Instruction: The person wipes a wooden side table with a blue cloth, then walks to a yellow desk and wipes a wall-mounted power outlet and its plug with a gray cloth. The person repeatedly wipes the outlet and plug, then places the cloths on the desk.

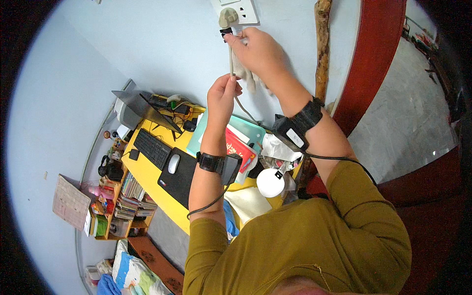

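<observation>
A light grey power plug sits in the white wall socket plate at the top. Its grey cable runs down from it towards the desk. My right hand pinches a black strap round the cable just below the plug. Lower down, my left hand holds the cable between thumb and fingers. Behind my hands a pale, soft-looking thing hangs against the wall; my right hand partly hides it. Both forearms wear black straps with devices and cables.
The yellow desk carries a monitor, keyboard, white mouse, teal folder and a round white object. A wooden pole and red door frame stand right. Bookshelves stand lower left.
</observation>
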`<state>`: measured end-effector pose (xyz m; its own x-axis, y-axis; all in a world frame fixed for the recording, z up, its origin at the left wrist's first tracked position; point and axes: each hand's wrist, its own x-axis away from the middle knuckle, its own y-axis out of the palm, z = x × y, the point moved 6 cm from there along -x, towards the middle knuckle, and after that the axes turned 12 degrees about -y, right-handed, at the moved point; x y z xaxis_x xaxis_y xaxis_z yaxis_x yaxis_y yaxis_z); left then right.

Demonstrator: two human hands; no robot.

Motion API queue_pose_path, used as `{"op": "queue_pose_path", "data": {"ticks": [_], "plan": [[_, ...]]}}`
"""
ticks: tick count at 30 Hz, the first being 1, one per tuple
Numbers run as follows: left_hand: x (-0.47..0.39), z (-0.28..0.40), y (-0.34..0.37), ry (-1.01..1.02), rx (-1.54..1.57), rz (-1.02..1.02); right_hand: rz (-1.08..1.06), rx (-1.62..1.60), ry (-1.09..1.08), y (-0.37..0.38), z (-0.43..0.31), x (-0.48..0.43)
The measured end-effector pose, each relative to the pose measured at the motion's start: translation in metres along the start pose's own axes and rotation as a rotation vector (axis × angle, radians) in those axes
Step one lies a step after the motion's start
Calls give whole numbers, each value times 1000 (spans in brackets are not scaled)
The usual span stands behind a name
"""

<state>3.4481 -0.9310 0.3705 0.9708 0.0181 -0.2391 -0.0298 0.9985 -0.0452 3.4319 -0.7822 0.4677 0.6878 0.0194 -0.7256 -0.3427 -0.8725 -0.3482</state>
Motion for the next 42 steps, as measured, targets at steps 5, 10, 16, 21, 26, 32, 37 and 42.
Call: {"op": "queue_pose_path", "data": {"ticks": [5, 10, 16, 21, 26, 32, 37, 42], "plan": [[-3, 1, -1, 12, -33, 15, 100, 19, -32, -1, -3, -7], [-5, -2, -1, 13, -48, 23, 121, 28, -74, 0, -1, -6], [-3, -6, 0, 18, -16, 57, 140, -98, -85, 5, 5, 1], [-4, -7, 2, 33, -21, 70, 78, -213, 41, 20, 20, 25], [-4, -9, 4, 33, -14, 65, 117, -297, 53, 28, 24, 30], [-4, -7, -2, 36, 11, 67, -151, -102, 63, 19, 22, 23], [-7, -7, -7, 4, -2, 51, -126, -252, 155, -9, 32, 20], [-2, -4, -13, 43, 39, 50, -145, -848, 196, -9, 25, 23]]}}
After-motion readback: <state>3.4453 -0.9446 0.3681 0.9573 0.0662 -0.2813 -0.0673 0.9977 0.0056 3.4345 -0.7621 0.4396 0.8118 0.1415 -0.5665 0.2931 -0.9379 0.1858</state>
